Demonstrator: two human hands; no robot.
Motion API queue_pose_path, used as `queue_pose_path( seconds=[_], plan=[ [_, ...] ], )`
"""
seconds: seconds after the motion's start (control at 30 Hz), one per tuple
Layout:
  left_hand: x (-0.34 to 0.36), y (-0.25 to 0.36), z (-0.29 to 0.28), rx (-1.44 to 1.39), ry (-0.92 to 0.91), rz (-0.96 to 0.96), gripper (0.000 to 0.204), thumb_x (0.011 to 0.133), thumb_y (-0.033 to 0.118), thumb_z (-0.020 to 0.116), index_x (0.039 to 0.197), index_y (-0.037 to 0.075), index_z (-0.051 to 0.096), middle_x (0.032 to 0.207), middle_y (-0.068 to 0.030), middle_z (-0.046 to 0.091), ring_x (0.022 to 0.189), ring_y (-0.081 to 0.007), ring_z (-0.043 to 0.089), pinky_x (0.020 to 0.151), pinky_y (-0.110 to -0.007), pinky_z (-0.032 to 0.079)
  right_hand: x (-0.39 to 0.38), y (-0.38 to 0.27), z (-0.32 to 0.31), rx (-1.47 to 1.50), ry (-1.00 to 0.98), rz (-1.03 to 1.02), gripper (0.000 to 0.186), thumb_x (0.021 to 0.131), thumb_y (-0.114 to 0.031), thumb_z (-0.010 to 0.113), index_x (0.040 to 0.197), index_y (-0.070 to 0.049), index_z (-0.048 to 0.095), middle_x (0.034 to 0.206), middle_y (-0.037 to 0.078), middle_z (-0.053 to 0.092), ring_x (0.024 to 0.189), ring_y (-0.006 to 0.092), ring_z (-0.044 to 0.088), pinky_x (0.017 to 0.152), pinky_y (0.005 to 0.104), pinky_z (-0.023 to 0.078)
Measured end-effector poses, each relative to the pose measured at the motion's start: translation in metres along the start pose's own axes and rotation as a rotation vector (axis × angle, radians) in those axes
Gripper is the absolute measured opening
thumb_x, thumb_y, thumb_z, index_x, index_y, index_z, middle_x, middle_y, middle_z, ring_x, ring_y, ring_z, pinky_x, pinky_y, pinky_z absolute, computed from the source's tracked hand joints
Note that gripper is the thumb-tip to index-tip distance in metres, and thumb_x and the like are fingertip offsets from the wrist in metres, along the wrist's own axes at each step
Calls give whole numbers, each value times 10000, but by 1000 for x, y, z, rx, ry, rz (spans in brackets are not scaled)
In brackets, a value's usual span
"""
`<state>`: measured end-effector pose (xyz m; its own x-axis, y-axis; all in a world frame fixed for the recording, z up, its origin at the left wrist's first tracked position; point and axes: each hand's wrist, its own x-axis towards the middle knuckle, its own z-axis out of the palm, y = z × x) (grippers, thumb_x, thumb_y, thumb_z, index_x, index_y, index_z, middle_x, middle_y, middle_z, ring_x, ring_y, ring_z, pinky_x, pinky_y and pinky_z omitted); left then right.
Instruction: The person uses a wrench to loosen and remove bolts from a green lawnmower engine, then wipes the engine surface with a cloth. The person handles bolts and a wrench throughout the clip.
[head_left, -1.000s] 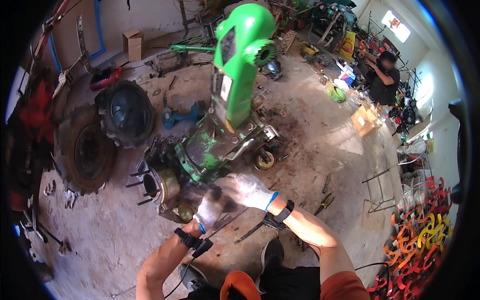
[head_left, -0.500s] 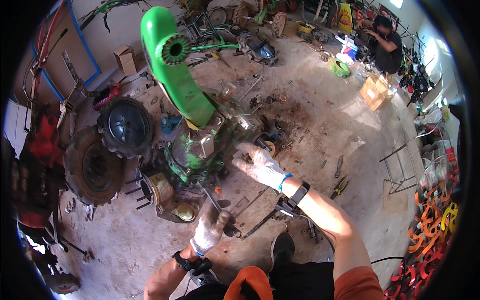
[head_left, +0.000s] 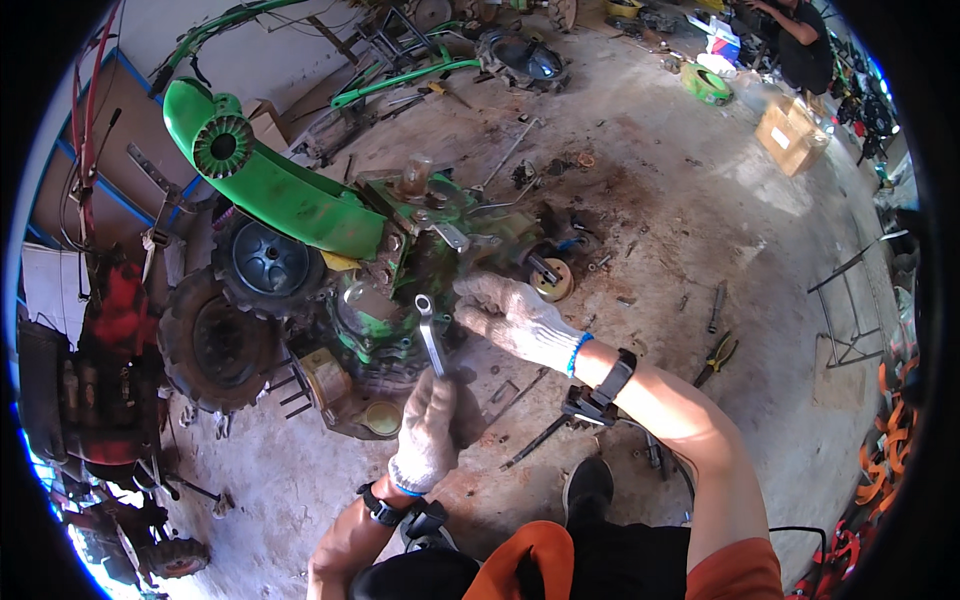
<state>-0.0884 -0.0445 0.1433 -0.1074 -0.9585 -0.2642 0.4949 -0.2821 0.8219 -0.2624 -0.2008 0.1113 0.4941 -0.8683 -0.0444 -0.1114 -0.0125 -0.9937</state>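
The left hand (head_left: 428, 435) is pinching a wrench (head_left: 432, 340) in curled fingers, its ring end projecting beyond the fingertips. The right hand (head_left: 525, 322) is keeping its fingers slightly parted. A green machine (head_left: 350, 228) is standing just beyond both hands' fingers; a blue-hubbed wheel (head_left: 270, 262) is resting farther left.
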Motion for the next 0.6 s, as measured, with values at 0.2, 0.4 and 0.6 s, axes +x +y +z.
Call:
queue_pose_path(
  seconds=[0.2,0.4,0.6],
  plan=[
    [27,36,25,-89,22,23,370,1173,528,564,1163,161,610,734,42,379,580,-122,350,522,-308,289,-8,-26,-3,-126,-87,9,497,1040,-284,716,1447,-2,694,1320,270,768,1296,350,736,1123,412,555],
    [35,53,33,-138,-3,-4,357,1180,509,553,1171,159,624,738,43,369,568,-120,327,515,-308,268,-1,-40,-5,-321,-74,118,490,1031,-324,684,1413,-19,713,1214,277,782,1146,440,757,995,496,593],
    [29,46,34,81,145,207,370,1164,405,641,1296,60,644,926,-27,605,798,-179,592,741,-358,526,-1,-28,-2,-132,-182,154,467,1085,-384,672,1352,-4,716,1132,238,801,1015,378,790,930,480,608]
  ],
)
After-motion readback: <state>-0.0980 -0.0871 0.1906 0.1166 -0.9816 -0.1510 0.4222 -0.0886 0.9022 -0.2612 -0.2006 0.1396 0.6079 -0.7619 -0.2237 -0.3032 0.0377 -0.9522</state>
